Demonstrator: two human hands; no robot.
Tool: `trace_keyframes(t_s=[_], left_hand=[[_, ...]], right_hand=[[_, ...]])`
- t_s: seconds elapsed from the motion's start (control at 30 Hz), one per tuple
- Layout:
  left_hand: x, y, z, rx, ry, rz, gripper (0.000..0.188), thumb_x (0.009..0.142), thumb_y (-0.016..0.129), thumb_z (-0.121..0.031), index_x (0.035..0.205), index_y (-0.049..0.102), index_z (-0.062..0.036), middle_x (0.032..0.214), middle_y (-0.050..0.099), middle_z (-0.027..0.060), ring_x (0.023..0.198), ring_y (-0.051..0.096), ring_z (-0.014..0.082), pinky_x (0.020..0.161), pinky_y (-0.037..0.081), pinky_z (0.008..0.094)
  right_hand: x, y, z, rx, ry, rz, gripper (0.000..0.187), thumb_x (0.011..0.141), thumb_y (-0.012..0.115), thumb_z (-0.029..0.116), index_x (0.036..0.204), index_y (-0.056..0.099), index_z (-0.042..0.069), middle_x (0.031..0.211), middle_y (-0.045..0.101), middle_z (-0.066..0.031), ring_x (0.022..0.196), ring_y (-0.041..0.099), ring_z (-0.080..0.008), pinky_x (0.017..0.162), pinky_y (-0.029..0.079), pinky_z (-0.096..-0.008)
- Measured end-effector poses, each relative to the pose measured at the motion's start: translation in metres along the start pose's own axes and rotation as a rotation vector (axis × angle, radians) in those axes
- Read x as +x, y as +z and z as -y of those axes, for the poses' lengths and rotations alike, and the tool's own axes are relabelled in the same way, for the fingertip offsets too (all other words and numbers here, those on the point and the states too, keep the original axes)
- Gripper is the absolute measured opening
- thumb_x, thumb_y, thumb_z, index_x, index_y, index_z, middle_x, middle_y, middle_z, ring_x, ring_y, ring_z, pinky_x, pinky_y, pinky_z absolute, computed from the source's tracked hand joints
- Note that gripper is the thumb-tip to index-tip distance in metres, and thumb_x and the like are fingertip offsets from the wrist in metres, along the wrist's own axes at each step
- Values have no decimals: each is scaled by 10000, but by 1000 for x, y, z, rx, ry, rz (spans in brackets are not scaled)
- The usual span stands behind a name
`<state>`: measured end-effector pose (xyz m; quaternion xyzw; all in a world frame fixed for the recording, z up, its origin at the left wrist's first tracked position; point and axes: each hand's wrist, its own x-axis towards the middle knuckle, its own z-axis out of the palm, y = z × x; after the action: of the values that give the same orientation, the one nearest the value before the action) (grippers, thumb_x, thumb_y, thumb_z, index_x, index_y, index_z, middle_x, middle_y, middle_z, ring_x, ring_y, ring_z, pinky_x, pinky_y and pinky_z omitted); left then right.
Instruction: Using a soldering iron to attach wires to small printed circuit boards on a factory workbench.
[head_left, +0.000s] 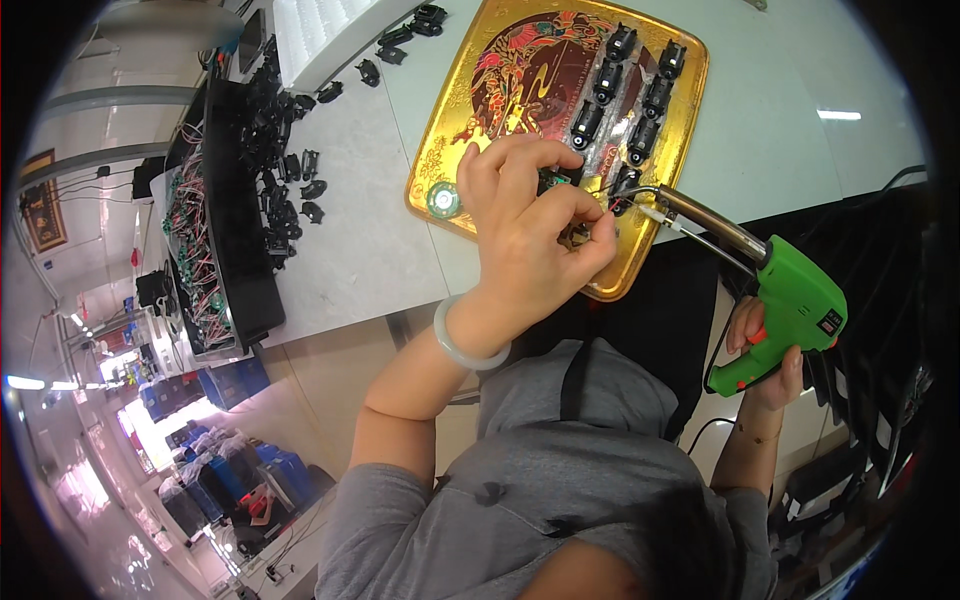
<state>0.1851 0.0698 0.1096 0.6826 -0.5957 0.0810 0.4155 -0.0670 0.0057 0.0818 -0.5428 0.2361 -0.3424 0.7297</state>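
My right hand (765,360) is wrapped round the handle of a green soldering gun (805,300). Its metal barrel slants up to the left, and the bent tip is at the lowest black plastic part (626,183) in the right-hand row. Over the lower part of a golden tray (437,130), my left hand (530,215) has thumb and forefinger pinched together close to that tip. What sits in the pinch is too small to make out; fine wires show beside it. Two rows of small black housings (606,80) lie on the tray. A small round greenish reel (443,200) is left of my wrist.
Left on the table, loose black parts (285,200) lie scattered beside a black bin (240,220) with wired green boards (195,260). A white foam block (325,40) stands at the far left. A cord runs from the gun near my right arm.
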Motion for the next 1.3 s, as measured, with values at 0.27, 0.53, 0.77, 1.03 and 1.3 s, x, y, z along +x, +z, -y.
trace_keyframes(t_s=[0.27,0.53,0.77,1.03,1.3], left_hand=[[1,-5,-2,69,9,63,130,511,683,-99,577,572,-103,908,529,55,937,456,251,855,307,358],[0,-4,-3,85,-9,64,123,509,682,-93,560,572,-104,917,528,51,955,444,251,853,311,354],[0,1,-1,9,-6,-2,166,498,669,-89,540,512,-121,865,515,11,919,444,248,852,246,457],[-1,1,0,15,-24,13,160,507,667,-92,542,513,-119,867,516,9,926,440,251,860,240,465],[-2,2,0,9,-13,7,158,510,668,-93,544,516,-120,869,517,9,932,438,252,871,236,475]], right_hand=[[-2,1,-1,-57,4,-29,506,824,372,503,766,456,8,607,433,-75,547,385,-122,493,319,-208],[-5,1,-3,-66,-11,-45,503,806,403,523,742,449,26,595,427,-62,532,367,-106,467,296,-201],[-8,2,-1,-142,33,-55,514,789,413,542,732,449,32,594,429,-57,528,372,-102,464,294,-200],[-10,3,-1,-159,1,-112,533,772,423,549,762,475,18,600,453,-67,528,391,-109,478,306,-209],[-9,-3,-2,-133,-51,-71,557,767,409,561,817,494,13,661,478,-82,595,416,-136,493,321,-222]])
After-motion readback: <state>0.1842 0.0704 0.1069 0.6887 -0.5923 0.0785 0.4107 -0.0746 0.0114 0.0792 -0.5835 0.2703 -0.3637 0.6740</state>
